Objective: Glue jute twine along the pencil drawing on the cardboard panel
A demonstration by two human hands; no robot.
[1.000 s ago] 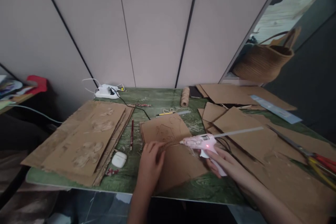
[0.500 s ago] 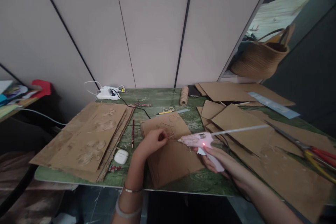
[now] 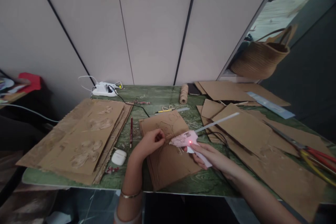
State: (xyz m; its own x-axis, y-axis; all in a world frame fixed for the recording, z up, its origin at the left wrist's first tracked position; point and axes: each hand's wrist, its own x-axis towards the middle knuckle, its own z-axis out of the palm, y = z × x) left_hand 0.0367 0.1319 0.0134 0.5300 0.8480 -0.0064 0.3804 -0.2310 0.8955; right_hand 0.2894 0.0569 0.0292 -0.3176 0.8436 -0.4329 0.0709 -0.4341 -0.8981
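My right hand (image 3: 203,154) is wrapped round the handle of a pink hot glue gun (image 3: 183,139) with a red light on its side. A long clear glue stick (image 3: 220,120) sticks out of its back. The nozzle points left, close to the fingertips of my left hand (image 3: 152,142). Those fingers are pinched together over a cardboard piece (image 3: 175,168); whatever they hold is too small to make out. Beyond them, thin outlined shapes (image 3: 168,126) show on the cardboard's upper part.
Stacked cardboard (image 3: 76,140) with raised shapes lies at left. At right are cardboard sheets (image 3: 241,129), scissors (image 3: 299,143) and a pale blue ruler (image 3: 270,105). A twine roll (image 3: 184,94), power strip (image 3: 105,89), pencil (image 3: 131,133) and white earphone case (image 3: 119,157) are also on the table.
The glue gun has moved left and its glue stick now slants more steeply upward. Its nozzle is nearer my left fingers, which stay pinched. The view has shifted slightly.
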